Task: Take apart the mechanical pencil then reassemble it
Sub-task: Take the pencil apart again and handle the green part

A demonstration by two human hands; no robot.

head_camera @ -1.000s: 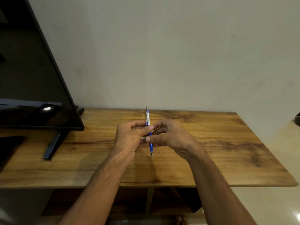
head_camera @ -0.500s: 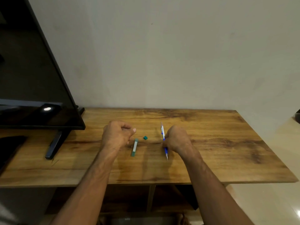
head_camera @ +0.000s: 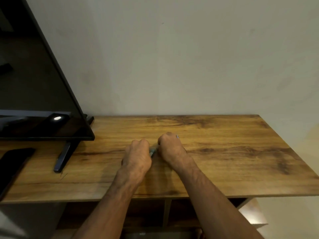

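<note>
Wood-grain tabletop (head_camera: 224, 152) against a plain wall, two bare fists side by side at its middle.

Left hand (head_camera: 138, 156) and right hand (head_camera: 170, 147) lay curled, knuckles up, nearly touching; a small teal pencil part (head_camera: 151, 153) showed in the gap; a silvery pencil end (head_camera: 177, 136) peeked beyond the right fist; neither grip could be made out; black flat screen (head_camera: 39, 100) stood left.

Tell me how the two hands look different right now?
The left hand sits nearer the camera; the right hand reaches farther back. A teal piece peeks beside the left hand; a silvery pencil end pokes past the right hand. Both are curled, knuckles up, on the wooden table.
</note>
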